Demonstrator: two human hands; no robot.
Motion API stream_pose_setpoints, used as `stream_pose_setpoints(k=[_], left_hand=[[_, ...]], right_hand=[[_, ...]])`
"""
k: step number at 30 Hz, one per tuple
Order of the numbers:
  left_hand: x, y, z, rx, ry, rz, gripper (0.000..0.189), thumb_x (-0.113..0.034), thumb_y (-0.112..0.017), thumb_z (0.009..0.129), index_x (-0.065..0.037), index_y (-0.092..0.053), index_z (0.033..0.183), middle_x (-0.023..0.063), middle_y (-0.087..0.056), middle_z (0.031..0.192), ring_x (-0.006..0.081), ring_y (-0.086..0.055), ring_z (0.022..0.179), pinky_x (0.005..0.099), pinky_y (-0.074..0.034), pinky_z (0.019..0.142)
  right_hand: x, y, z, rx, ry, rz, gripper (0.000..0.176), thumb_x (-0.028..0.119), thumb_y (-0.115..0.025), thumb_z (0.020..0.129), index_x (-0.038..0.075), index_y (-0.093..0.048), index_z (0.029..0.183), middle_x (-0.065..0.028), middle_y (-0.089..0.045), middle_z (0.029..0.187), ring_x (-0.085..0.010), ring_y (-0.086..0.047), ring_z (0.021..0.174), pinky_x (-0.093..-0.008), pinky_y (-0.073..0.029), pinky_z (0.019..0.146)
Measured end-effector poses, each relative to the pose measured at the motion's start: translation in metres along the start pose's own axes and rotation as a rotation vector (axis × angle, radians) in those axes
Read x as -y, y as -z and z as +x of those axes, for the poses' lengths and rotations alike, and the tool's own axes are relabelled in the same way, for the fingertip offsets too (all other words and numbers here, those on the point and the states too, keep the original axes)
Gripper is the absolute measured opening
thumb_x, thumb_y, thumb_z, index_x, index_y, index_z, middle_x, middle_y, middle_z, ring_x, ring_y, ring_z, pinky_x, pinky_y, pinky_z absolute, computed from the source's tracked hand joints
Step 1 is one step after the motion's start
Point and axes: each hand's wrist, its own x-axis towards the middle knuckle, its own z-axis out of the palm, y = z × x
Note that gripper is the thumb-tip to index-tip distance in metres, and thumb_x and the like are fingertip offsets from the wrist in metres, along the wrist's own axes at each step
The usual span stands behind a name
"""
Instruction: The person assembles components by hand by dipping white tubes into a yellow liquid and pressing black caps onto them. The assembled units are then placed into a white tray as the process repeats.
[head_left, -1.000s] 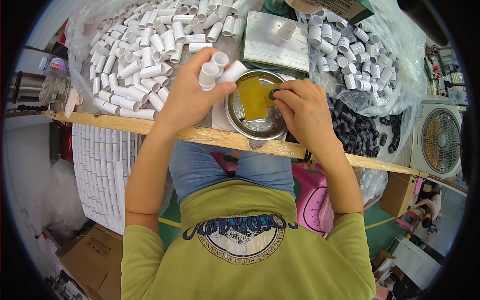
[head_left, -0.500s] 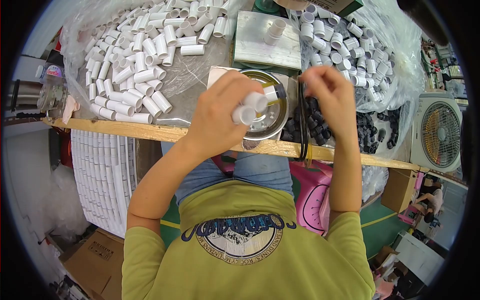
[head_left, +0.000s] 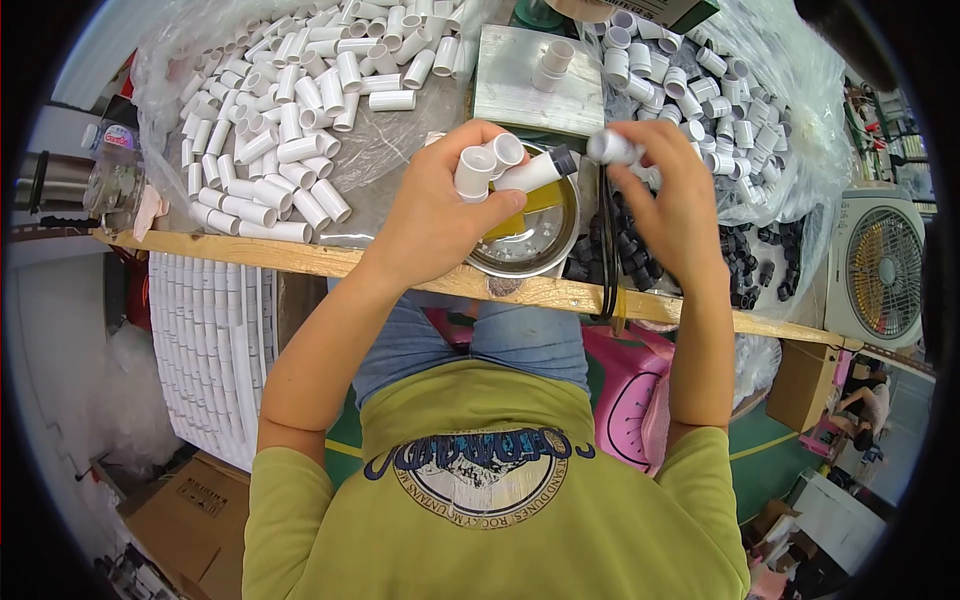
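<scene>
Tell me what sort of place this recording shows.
Probably a small assembly workshop: loose white tubes are heaped on a wood-edged workbench, small black fittings are piled there too, and a cardboard box sits below bench level.

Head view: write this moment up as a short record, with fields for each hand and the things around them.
Left hand: holds three white tubes, one tipped with a black fitting
Right hand: holds a small white piece, blurred
Near left hand: round metal dish with yellow material in it
Beyond dish: metal block, one white part standing on it
Picture left: heap of loose white tubes
Picture right: short white pieces, black parts, fan
</scene>
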Motion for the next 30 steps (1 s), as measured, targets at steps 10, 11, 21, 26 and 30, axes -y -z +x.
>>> stream_pose_setpoints(k=[10,11,21,26,30], left_hand=[[-0.016,-0.015,0.015,0.052,-0.410,0.597,0.031,-0.005,-0.071,0.074,-0.002,-0.056,0.102,0.0077,-0.061,0.093,0.0221,-0.062,0.087,0.0325,-0.048,0.078],[-0.013,-0.014,0.024,-0.030,-0.362,0.488,0.033,-0.007,-0.071,0.074,-0.002,-0.056,0.104,0.0116,-0.062,0.094,0.0267,-0.063,0.087,0.0355,-0.049,0.078],[0.024,0.017,0.114,-0.302,-0.282,0.455,0.046,-0.013,-0.074,0.072,0.000,-0.054,0.112,0.0148,-0.064,0.098,0.0264,-0.064,0.090,0.0353,-0.050,0.080],[0.000,0.033,0.040,0.192,0.178,-0.401,0.044,-0.009,-0.077,0.071,-0.001,-0.058,0.110,0.0067,-0.064,0.097,0.0158,-0.063,0.085,0.0321,-0.051,0.074],[-0.007,0.024,0.001,0.289,0.137,-0.179,0.035,-0.008,-0.076,0.073,-0.004,-0.057,0.102,0.0069,-0.063,0.098,0.0165,-0.062,0.084,0.0337,-0.050,0.071]], right_hand=[[0.020,-0.025,-0.006,0.090,0.172,0.074,0.032,0.004,-0.072,0.069,0.006,-0.062,0.099,-0.0117,-0.054,0.090,-0.0297,-0.055,0.082,-0.0393,-0.045,0.071],[0.021,-0.023,0.001,0.089,0.037,0.207,0.024,0.007,-0.071,0.072,0.003,-0.061,0.094,-0.0112,-0.057,0.080,-0.0287,-0.058,0.073,-0.0380,-0.047,0.064],[-0.009,-0.047,0.068,0.029,-0.104,0.159,0.033,0.019,-0.074,0.075,-0.004,-0.066,0.098,-0.0151,-0.065,0.077,-0.0280,-0.065,0.071,-0.0355,-0.051,0.066],[0.023,-0.020,0.019,0.125,-0.129,0.629,0.032,0.015,-0.071,0.083,-0.001,-0.062,0.109,-0.0053,-0.062,0.075,-0.0138,-0.061,0.068,-0.0268,-0.048,0.063],[0.041,-0.028,-0.013,0.193,-0.041,0.929,0.027,0.010,-0.068,0.087,0.002,-0.058,0.110,0.0019,-0.059,0.075,-0.0034,-0.048,0.063,-0.0205,-0.040,0.057]])
